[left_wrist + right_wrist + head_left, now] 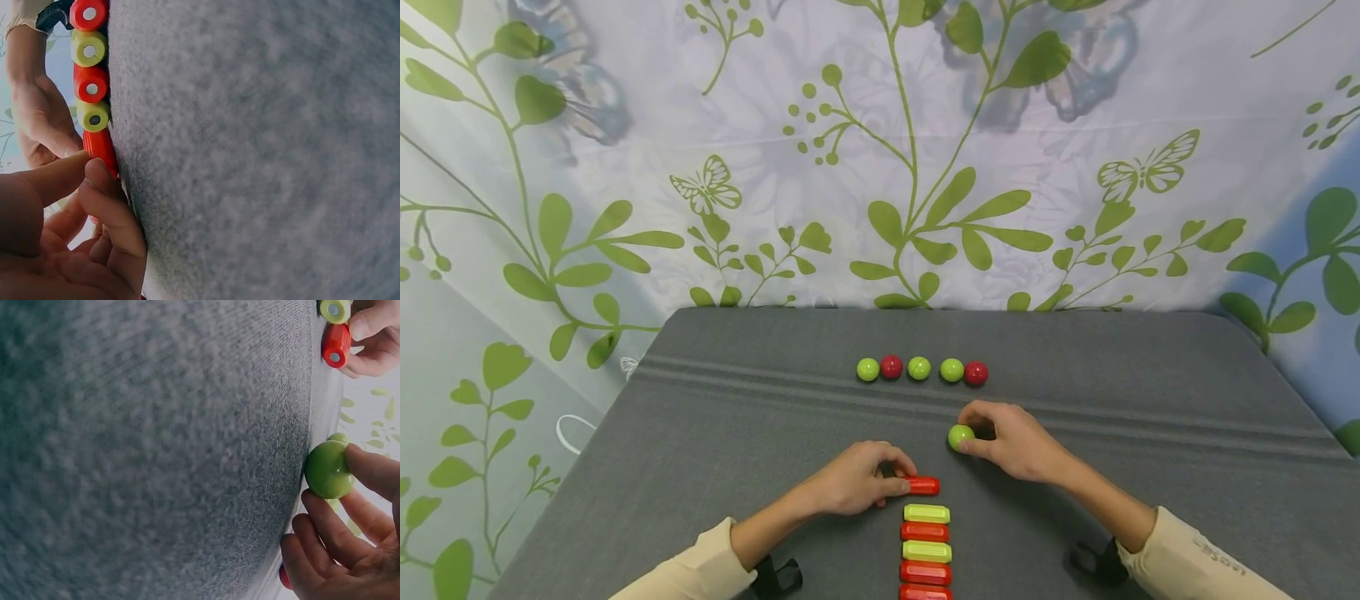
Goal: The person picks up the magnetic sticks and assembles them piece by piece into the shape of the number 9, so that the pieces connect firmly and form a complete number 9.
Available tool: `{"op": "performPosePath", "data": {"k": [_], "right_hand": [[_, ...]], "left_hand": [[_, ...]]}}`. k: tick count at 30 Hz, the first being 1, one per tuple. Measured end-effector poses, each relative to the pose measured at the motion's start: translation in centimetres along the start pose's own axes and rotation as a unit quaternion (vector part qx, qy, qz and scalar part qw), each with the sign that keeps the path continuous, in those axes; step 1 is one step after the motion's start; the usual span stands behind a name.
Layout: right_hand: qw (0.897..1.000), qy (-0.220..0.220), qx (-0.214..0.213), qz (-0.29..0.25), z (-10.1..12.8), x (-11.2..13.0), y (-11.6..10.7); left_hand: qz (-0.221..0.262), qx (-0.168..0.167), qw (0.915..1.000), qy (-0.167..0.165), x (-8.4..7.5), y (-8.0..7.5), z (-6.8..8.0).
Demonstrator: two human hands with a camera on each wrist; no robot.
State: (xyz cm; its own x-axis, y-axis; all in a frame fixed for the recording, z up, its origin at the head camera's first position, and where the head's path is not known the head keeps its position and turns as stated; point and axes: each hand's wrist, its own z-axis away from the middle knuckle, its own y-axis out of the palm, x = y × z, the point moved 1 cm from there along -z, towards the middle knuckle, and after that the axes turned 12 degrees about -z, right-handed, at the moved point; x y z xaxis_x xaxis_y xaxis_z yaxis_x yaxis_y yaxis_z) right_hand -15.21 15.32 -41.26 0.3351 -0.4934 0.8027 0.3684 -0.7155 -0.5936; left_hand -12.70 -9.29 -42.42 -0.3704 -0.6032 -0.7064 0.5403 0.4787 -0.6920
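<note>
My left hand [859, 479] pinches the end of a short red faceted rod [925, 486] between thumb and fingers, low over the grey table. The same red rod [101, 152] appears at the fingertips in the left wrist view; its far end carries a silvery disc in the right wrist view. My right hand [1017, 442] grips a glossy green ball [960, 437], up and to the right of the red rod. In the right wrist view the thumb and fingers hold that ball [329, 472] from one side. Ball and rod are apart.
Below the red rod runs a column of similar rods, with a yellow-green rod [927, 513] closest and red rods [926, 572] among them. Farther back lies a row of green balls [919, 367] and red balls [976, 372]. A patterned curtain [820, 183] hangs behind the grey table [737, 433].
</note>
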Motion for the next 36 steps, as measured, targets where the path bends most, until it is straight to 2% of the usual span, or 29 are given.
{"op": "performPosePath", "data": {"k": [8, 15, 22, 27, 36], "right_hand": [[1.000, 0.002, -0.005, 0.006, 0.0, -0.1, 0.2], [1.000, 0.011, -0.001, -0.014, -0.1, -0.1, 0.3], [1.000, 0.007, -0.004, -0.004, -0.1, -0.1, 0.3], [1.000, 0.009, 0.001, -0.010, -0.1, -0.3, 0.3], [1.000, 0.009, 0.005, -0.013, -0.1, -0.3, 0.3]], "left_hand": [[-0.020, 0.009, 0.9998, -0.001, 0.1, 0.0, -0.1], [-0.002, 0.015, 0.9999, 0.006, 0.3, -0.2, -0.1], [-0.013, -0.026, 0.9994, 0.021, 0.6, -0.8, -0.9], [-0.029, -0.053, 0.9980, 0.015, 0.4, -1.4, -1.9], [-0.039, -0.072, 0.9966, -0.003, 0.2, -1.7, -3.5]]}}
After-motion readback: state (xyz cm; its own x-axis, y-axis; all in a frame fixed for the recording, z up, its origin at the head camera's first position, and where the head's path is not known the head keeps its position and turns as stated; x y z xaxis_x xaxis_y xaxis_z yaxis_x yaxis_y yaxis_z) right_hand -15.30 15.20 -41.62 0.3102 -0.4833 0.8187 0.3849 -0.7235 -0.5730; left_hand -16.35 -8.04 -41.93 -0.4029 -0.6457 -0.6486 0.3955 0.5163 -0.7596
